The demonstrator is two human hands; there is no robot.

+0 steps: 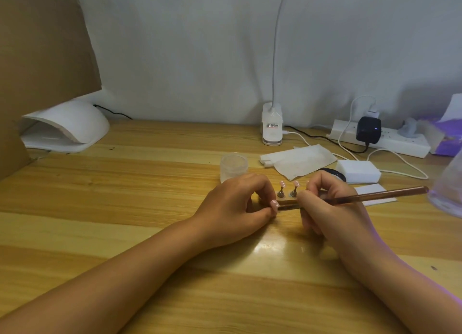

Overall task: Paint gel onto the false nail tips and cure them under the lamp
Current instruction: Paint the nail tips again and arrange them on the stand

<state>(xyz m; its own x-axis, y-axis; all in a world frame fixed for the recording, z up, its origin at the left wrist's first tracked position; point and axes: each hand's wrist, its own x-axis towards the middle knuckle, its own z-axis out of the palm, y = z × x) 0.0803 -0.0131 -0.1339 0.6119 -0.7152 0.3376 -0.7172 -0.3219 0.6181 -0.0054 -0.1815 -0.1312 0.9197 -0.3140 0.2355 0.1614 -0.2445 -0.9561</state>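
My left hand pinches a pink false nail tip between thumb and fingers, low over the wooden table. My right hand grips a long copper-coloured brush, whose tip touches that nail. Behind the hands, two more pink nail tips stand on small metal stands on a holder strip partly hidden by my fingers. The white curing lamp sits at the far left of the table. A dark gel pot shows just behind my right hand.
A frosted jar stands behind my left hand. Tissue, a white block, a desk lamp clamp, a power strip with cables and a clear container crowd the right. Cardboard walls the left.
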